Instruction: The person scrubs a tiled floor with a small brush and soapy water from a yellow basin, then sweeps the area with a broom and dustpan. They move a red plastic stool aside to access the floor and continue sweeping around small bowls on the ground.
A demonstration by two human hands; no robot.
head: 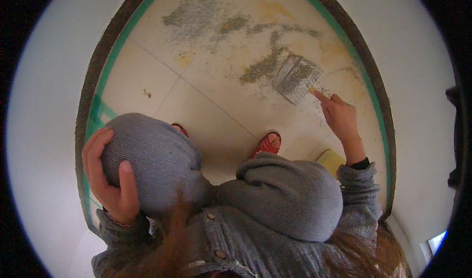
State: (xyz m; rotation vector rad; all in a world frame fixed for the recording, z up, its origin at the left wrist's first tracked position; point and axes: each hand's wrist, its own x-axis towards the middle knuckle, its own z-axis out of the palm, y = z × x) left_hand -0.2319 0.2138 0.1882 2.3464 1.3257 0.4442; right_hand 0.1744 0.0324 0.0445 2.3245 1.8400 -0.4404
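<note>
My right hand (341, 115) is closed around the short yellow handle of a broad, flat scraper-like tool (298, 78), its index finger stretched along the handle. The tool lies low over the pale tiled floor (206, 112), with grey crumbs on its face and a grid-like rear edge. Just beyond it runs a smeared streak of grey residue (260, 69). My left hand (110, 174) rests on my bent left knee (147, 160), thumb apart from the fingers, holding nothing.
Green tape (114, 53) and a dark skirting (92, 71) border the floor along the white walls. More grey residue (193, 16) and yellowish stains (276, 10) lie farther off. A yellow object (330, 161) is partly hidden beside my right knee. My feet wear red sandals (266, 145).
</note>
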